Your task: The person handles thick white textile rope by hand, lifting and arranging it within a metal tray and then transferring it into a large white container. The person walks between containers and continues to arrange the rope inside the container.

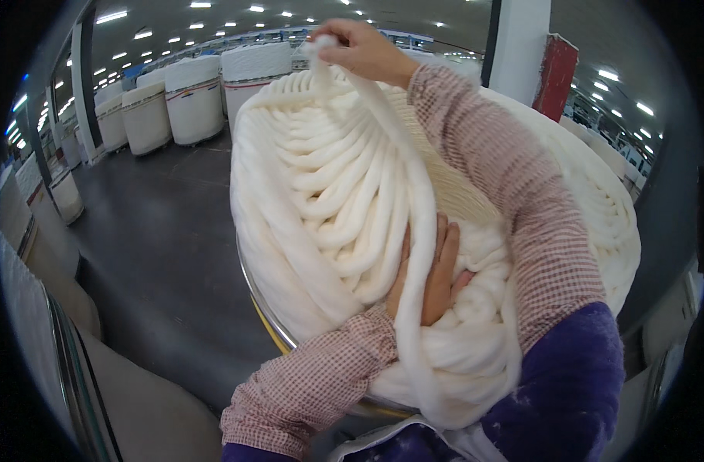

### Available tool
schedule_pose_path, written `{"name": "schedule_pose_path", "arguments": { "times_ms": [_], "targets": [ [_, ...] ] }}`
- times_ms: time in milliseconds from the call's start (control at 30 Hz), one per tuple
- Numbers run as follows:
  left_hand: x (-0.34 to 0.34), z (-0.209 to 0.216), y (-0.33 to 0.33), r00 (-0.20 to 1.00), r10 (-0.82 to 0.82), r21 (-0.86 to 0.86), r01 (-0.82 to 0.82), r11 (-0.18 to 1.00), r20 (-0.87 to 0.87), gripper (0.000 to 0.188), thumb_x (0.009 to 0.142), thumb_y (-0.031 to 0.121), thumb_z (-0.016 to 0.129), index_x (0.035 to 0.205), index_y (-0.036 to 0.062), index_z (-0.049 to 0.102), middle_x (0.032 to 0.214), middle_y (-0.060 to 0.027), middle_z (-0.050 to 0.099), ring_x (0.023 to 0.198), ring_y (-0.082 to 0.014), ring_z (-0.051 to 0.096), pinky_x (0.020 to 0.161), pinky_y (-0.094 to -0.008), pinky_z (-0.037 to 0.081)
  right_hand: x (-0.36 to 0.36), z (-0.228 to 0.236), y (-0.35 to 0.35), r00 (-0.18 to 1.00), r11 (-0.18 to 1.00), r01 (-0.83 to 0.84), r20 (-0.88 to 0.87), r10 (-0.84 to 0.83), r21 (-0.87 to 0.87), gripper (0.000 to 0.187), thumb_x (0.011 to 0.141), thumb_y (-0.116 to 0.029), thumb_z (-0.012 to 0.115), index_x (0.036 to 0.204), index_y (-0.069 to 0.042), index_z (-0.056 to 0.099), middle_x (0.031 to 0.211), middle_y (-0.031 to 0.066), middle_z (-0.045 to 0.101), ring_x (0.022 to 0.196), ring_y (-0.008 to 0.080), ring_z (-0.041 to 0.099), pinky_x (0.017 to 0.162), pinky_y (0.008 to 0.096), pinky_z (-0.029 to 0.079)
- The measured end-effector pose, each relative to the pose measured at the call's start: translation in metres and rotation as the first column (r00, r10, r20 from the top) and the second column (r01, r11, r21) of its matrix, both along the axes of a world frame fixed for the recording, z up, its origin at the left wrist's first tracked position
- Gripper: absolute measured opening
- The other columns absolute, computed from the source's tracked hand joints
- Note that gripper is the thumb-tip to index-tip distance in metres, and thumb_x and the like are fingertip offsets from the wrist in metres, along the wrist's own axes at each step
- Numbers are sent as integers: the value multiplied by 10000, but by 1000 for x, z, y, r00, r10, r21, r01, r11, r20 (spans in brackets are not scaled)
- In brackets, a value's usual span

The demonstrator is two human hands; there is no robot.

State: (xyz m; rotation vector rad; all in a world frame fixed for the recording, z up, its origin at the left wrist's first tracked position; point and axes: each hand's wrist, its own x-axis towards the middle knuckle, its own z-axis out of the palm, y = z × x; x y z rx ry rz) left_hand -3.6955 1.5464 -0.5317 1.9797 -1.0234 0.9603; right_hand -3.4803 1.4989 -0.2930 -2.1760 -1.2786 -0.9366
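Observation:
Thick white cotton sliver (329, 200) lies in looped coils, heaped above the rim of a large round can. Raised over the far end of the heap, my right hand (363, 52) is closed round a strand of the sliver. From there the strand (418, 231) runs down across the back of my left hand and droops toward my lap. My left hand (438, 277) presses on the near right coils, its fingers stretched out and partly sunk between them. The strand hides part of that hand.
Behind stand several tall white cans (194, 100) piled with sliver. More coiled sliver (590, 208) lies on the right, past my arm. A white pillar (520, 50) with a red part (556, 77) rises behind. At lower left is another can (128, 385); dark floor (167, 254) lies between.

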Motion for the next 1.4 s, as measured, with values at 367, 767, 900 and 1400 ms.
{"name": "schedule_pose_path", "arguments": {
  "times_ms": [367,767,900,1400],
  "targets": [
    [12,22,35,965,-264,-52,264,963,14,516,877,296,630,1258,-39,535,1257,-298,514,1166,-458,481,1047,-517,342,-160,-92,4,931,717,52,-227,-287,-695,281,872,-177,590,1122,-50,606,907,182,620,862,353,622,774,437,487],
    [-2,26,239,697,-701,-470,572,672,-153,334,933,254,611,1125,-14,663,1166,-203,651,988,-314,667,986,-444,472,-162,-125,-22,980,820,122,-62,-188,-559,352,900,-133,546,1246,-70,545,917,156,584,883,353,581,814,462,442],
    [105,-26,295,873,-265,-697,-111,708,-408,521,946,234,605,1393,40,418,1454,-186,406,1272,-277,470,1020,-375,431,-178,-93,-9,903,682,210,-130,-410,-701,512,898,-86,553,1397,-113,442,1090,136,609,1074,318,568,1029,495,352],
    [327,-113,338,616,-375,-318,206,925,-693,203,923,167,611,1024,-2,659,835,-16,652,730,-85,576,648,-257,481,-305,-39,76,273,238,943,131,-953,-234,551,954,-292,534,1433,-49,411,1437,156,457,1317,283,439,1133,427,319]
  ]
}}
